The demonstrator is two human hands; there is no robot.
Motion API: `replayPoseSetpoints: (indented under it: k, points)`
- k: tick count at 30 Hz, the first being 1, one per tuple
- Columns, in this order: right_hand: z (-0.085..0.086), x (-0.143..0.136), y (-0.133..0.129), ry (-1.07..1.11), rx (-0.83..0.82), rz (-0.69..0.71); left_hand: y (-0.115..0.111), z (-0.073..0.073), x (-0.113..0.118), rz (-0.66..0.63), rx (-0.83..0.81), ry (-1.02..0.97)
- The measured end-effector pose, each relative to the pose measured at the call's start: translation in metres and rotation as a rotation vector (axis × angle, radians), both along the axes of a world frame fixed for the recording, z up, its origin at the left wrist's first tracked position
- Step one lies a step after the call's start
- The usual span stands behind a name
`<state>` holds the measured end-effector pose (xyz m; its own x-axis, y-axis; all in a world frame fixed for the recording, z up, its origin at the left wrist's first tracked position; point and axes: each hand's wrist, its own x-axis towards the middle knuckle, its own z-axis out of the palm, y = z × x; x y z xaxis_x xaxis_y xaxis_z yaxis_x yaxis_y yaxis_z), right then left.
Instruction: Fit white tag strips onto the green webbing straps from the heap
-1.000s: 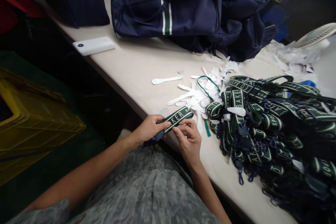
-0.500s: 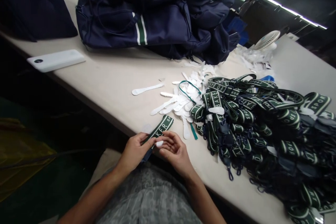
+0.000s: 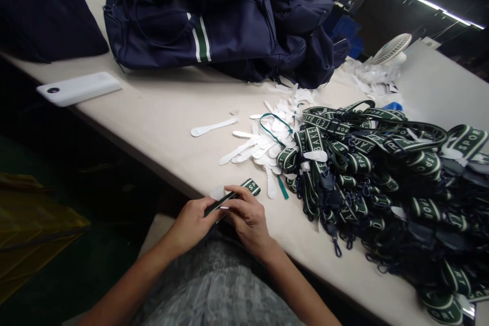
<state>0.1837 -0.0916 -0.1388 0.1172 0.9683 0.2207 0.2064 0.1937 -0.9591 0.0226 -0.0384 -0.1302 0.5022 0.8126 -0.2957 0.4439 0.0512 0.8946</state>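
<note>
A folded dark green webbing strap (image 3: 252, 187) with white lettering lies in my hands at the table's front edge. My left hand (image 3: 194, 223) is closed, pinching the strap between thumb and fingers. My right hand (image 3: 250, 220) is closed too, its fingers bent over the strap's middle. A thin white sliver (image 3: 224, 208) shows at its fingertips; it looks like the end of a plastic strip, though most of it is hidden. Just beyond, a heap of white notched plastic strips (image 3: 263, 145) lies on the table. One loose white strip (image 3: 213, 127) rests apart to the left.
A large pile of green lettered straps (image 3: 355, 163) with dark clips covers the right side. Navy bags (image 3: 233, 30) are stacked at the back. A white phone-like object (image 3: 79, 89) lies at the left edge. A white fan (image 3: 391, 48) stands far right.
My right hand has closed in on the strap, its fingers now bent over it. The strap has tilted, so less lettering shows. The rounded white tip at the fingers now appears as a thin sliver.
</note>
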Motion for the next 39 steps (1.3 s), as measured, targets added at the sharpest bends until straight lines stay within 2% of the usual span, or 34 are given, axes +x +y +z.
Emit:
replayPoseSetpoints:
  k: [3,5,7,10,13,15,19,23,28,30,33,39]
  points:
    - [-0.007,-0.009,0.007,0.112,-0.06,-0.004,-0.006,0.003,0.001,-0.016,0.329,0.189]
    - [-0.009,-0.012,0.011,0.155,-0.062,0.005,-0.01,0.001,0.002,0.018,0.459,0.186]
    - [-0.009,-0.013,0.012,0.168,-0.053,0.006,-0.015,-0.002,0.002,0.081,0.476,0.117]
    - [-0.007,-0.011,0.014,0.19,-0.059,-0.006,-0.018,-0.006,0.002,0.173,0.393,0.062]
    - [-0.005,-0.009,0.016,0.236,-0.094,-0.013,-0.016,-0.006,0.003,0.263,0.318,0.031]
    - [-0.006,-0.008,0.018,0.253,-0.118,-0.019,-0.013,-0.005,0.006,0.306,0.334,0.0]
    - [-0.009,-0.008,0.02,0.188,-0.126,-0.063,-0.005,-0.004,0.009,0.231,0.51,-0.042]
    - [-0.012,-0.011,0.021,0.141,-0.134,-0.129,-0.002,-0.007,0.009,0.219,0.582,-0.067]
    - [-0.008,-0.014,0.024,0.153,-0.224,-0.209,0.003,-0.012,0.01,0.231,0.876,0.108]
    - [-0.005,-0.013,0.027,0.15,-0.279,-0.224,0.007,-0.012,0.01,0.23,0.829,0.093]
    - [-0.003,-0.008,0.03,0.144,-0.353,-0.201,0.01,-0.011,0.011,0.257,0.647,0.023]
    - [-0.007,0.004,0.036,0.219,-0.363,-0.002,0.009,-0.003,0.014,0.298,0.518,-0.113]
